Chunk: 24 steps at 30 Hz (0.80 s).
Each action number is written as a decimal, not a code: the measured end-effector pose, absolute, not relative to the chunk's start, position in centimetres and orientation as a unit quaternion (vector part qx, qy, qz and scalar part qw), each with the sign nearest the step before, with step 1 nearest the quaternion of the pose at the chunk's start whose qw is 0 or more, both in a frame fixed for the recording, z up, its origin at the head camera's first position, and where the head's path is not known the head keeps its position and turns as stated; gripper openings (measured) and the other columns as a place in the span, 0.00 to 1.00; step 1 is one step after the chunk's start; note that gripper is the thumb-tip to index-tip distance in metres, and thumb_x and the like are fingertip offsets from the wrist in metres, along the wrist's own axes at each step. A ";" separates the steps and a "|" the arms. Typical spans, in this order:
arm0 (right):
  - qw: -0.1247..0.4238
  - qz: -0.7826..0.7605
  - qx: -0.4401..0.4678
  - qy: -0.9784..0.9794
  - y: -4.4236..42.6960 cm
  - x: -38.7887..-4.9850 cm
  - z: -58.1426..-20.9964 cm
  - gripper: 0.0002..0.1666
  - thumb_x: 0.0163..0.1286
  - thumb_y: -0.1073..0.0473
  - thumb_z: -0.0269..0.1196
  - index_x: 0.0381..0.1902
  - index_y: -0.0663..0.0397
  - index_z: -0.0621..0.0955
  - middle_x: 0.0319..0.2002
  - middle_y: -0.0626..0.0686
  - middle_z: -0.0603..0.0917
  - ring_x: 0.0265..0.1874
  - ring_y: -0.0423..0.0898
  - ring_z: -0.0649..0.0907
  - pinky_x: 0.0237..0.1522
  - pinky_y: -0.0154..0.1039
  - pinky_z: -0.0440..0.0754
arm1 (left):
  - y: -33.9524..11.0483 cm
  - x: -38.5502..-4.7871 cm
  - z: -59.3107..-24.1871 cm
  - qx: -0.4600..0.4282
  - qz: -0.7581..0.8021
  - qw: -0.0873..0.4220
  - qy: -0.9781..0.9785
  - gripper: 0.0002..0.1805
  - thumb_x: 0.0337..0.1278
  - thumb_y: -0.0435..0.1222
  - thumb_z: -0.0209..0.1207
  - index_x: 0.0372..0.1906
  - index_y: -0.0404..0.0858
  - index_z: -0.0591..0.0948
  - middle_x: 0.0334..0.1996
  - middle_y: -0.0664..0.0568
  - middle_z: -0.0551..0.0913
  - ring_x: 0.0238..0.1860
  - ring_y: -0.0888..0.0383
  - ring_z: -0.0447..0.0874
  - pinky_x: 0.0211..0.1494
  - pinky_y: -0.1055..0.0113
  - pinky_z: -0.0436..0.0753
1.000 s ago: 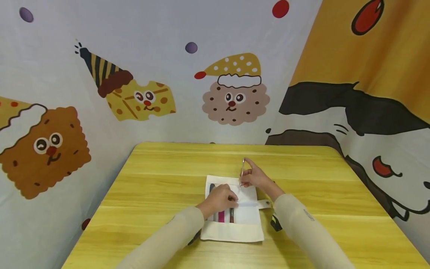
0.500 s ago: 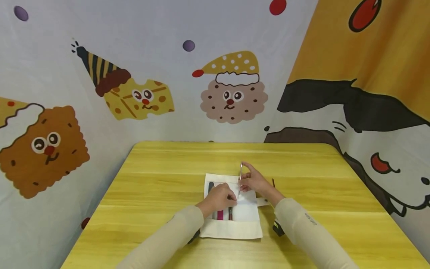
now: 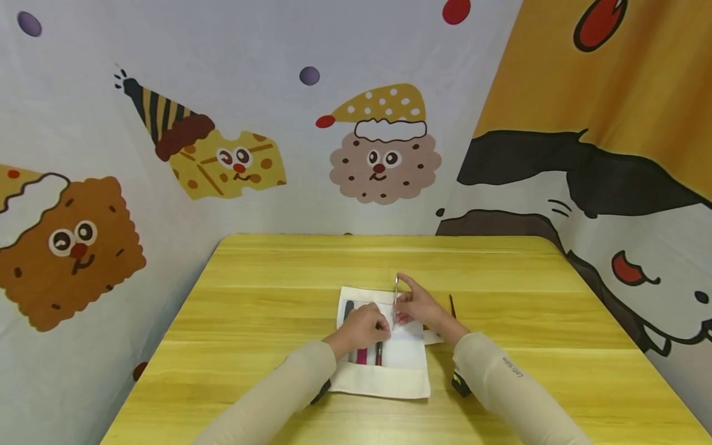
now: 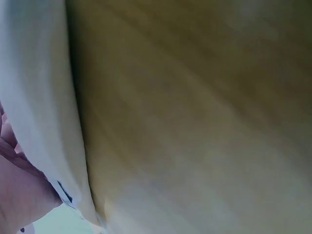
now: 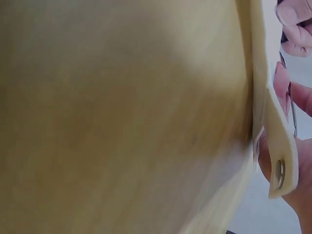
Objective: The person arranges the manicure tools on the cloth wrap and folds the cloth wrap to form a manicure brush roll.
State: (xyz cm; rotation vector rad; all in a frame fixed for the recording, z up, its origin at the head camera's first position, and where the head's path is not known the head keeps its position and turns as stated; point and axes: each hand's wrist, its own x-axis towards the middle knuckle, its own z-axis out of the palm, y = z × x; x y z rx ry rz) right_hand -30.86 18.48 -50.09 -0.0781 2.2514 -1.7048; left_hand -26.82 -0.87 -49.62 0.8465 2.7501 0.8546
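Note:
A cream fabric tool pouch lies unfolded on the table. My right hand pinches a thin silver metal rod-like tool, held nearly upright with its lower end at the pouch's white inner face. Its exact kind cannot be made out. Beside it, my left hand has its fingers curled at the pouch's inner band, apparently pinching it; the fingertips hide the grip. Below that hand show a magenta strip and a slim dark-red handle in the pouch. A dark grey handle sticks up behind it.
The pouch's strap with a metal snap hangs at its right side, partly behind my right forearm. A thin dark-red stick lies right of the hand on the wooden table. A printed cloth hangs behind.
My right hand has lowered the metal tool slightly toward the pouch and toward my left hand. The left hand has stayed nearly in place. The dark-red stick has come into view beyond the right wrist.

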 end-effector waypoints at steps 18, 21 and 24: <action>0.181 -0.596 -0.015 0.782 17.7 -29.7 -50.2 0.41 0.68 0.71 0.59 0.76 0.50 0.59 0.35 0.61 0.80 0.22 0.51 0.84 0.27 0.44 0.85 | -0.8 -26.7 -49.3 0.277 0.296 0.078 0.911 0.07 0.61 0.35 0.63 0.28 0.45 0.88 0.32 0.62 0.74 0.36 0.65 0.71 0.46 0.59 0.67; 0.177 -0.592 -0.025 0.786 17.8 -29.6 -50.2 0.37 0.68 0.71 0.59 0.73 0.54 0.63 0.34 0.61 0.81 0.23 0.50 0.84 0.28 0.44 0.85 | -0.8 -26.8 -49.4 0.279 0.294 0.075 0.911 0.07 0.61 0.35 0.63 0.29 0.45 0.88 0.32 0.63 0.74 0.36 0.66 0.72 0.45 0.59 0.67; 0.170 -0.571 -0.047 0.802 18.0 -29.5 -50.3 0.29 0.69 0.71 0.59 0.67 0.60 0.69 0.34 0.59 0.81 0.24 0.49 0.83 0.28 0.43 0.84 | -0.8 -26.8 -49.5 0.276 0.294 0.075 0.912 0.07 0.61 0.35 0.62 0.29 0.45 0.88 0.32 0.63 0.74 0.36 0.66 0.71 0.45 0.60 0.67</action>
